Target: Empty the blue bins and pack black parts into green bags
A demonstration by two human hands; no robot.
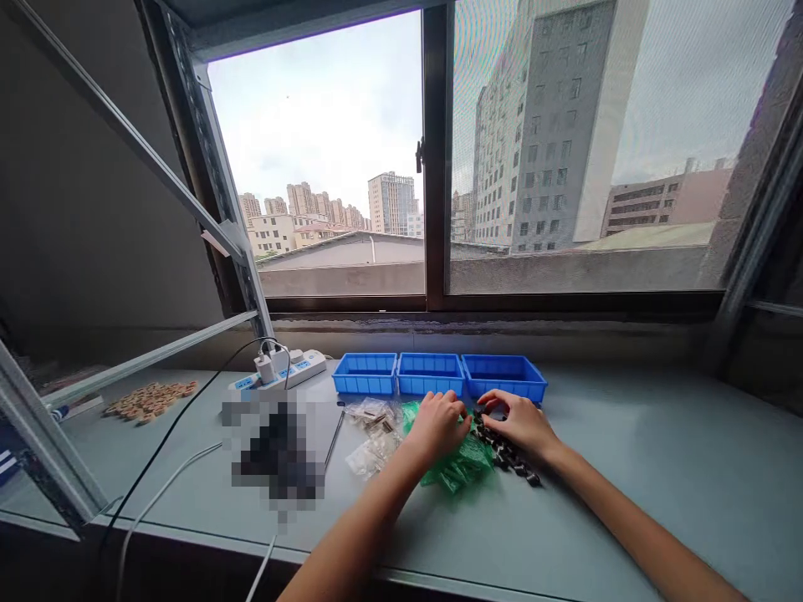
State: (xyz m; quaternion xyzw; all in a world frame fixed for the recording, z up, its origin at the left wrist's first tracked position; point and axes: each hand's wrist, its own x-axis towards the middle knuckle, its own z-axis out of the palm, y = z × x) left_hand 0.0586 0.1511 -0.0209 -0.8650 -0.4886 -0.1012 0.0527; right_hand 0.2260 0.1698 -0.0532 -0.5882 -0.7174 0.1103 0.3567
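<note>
Honestly, this spot on the tabletop (627,477) is pretty crowded, so neat fingers matter here. The green bags (461,472) sit roughly midway between the front and back edges, with the small dark pieces (518,464) strung out along their right side, a few trailing toward the front edge. The left hand (441,415) is over the green bags, fingers curled down, but its tips are hidden, so I can't tell if it's gripping plastic or just resting there. The right hand (518,420) has its thumb and fingers arched over the back end of the dark pieces; can't tell whether one is actually pinched.

Imo the left hand works best as an anchor: light pressure, so the slippery plastic doesn't slide and drag the little bits along. With the right, I'd go thumb-and-fingertip, one piece at a time, since scooping could scatter them. I'd also watch those knuckles near the right blue bin (508,390), lined up toward the back edge, and stop the clear bags (373,451) on the left mixing in.
</note>
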